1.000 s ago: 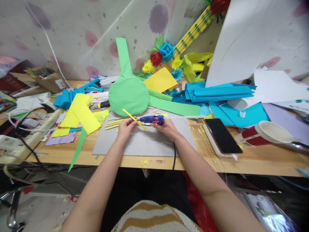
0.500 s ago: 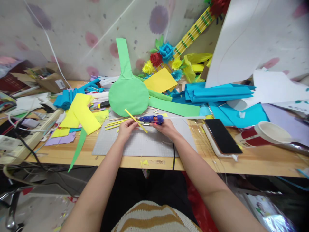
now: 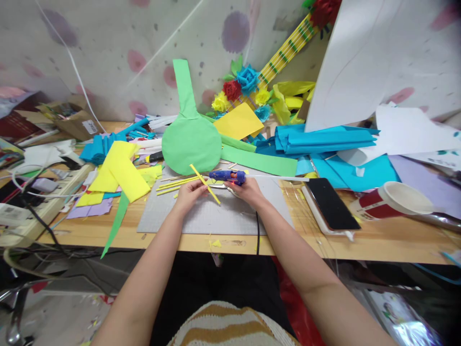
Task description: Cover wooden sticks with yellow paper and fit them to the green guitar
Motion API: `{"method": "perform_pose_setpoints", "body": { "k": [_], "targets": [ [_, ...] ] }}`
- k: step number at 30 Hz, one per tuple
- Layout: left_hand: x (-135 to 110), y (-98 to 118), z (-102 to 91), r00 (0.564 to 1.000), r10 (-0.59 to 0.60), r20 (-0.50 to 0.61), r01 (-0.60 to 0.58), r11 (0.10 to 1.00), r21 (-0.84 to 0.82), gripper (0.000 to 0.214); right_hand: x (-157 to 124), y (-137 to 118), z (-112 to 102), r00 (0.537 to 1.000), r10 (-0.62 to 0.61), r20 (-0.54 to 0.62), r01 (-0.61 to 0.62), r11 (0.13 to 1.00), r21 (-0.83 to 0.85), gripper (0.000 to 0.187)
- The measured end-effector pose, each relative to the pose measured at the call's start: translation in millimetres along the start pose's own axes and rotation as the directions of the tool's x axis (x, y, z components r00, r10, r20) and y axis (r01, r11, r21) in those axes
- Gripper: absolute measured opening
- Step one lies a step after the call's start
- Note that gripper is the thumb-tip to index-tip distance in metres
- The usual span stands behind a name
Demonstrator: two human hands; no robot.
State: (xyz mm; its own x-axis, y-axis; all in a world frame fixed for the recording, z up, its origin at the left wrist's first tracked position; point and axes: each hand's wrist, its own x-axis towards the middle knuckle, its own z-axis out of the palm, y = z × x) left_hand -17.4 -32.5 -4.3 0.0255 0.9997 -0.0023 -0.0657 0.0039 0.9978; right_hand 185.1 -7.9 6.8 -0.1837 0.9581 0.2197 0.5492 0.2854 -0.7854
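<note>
Yellow stick (image 3: pixel 212 192), thin and straight, sits in the fingers of the left hand (image 3: pixel 190 193), pinched close together near its middle, and it is to this hand that it lies nearer. Its long axis slants across the grip: one end reaches away from the person, beyond the fingertips and toward the green disc (image 3: pixel 191 143), while the other runs back toward the person and to the right, over the grey mat (image 3: pixel 223 218). Just right of that pinch lies the blue glue gun (image 3: pixel 230 177), wrapped by the right hand (image 3: pixel 249 191), its body lying crosswise with the nozzle aimed left at the stick. A white rod (image 3: pixel 279 178) sticks out behind it, past the right hand. The relation that matters, as I judge it, is the narrow span between nozzle and stick, the two axes meeting at a slant near the left fingertips; whether they touch I cannot tell. How hard the right fingers press on the gun is hidden too. Left of the left hand's grip, more yellow sticks (image 3: pixel 176 183) lie side by side, pointing roughly toward it.
</note>
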Motion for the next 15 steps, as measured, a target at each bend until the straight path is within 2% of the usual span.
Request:
{"method": "perform_pose_setpoints", "body": {
  "k": [4, 9, 12, 15],
  "targets": [
    [1, 0, -2.9, 0.999, -0.006, -0.033, 0.004, 0.997, -0.081, 0.039, 2, 7, -2, 0.984, 0.122, -0.126, -0.104, 0.985, 0.141, 0.042],
    [2, 2, -4.5, 0.994, 0.0, -0.106, -0.019, 0.985, -0.174, 0.034, 7, 16, -16, 0.927, 0.216, -0.307, -0.14, 0.958, 0.251, 0.045],
    [2, 3, -4.8, 0.994, 0.008, -0.11, -0.03, 0.978, -0.204, 0.033, 9, 25, -28, 0.897, 0.273, -0.347, -0.188, 0.947, 0.259, 0.047],
    [2, 3, -5.7, 0.993, 0.018, -0.114, -0.042, 0.977, -0.21, 0.033, 10, 38, -38, 0.879, 0.311, -0.361, -0.258, 0.947, 0.19, 0.052]
  ]
}}
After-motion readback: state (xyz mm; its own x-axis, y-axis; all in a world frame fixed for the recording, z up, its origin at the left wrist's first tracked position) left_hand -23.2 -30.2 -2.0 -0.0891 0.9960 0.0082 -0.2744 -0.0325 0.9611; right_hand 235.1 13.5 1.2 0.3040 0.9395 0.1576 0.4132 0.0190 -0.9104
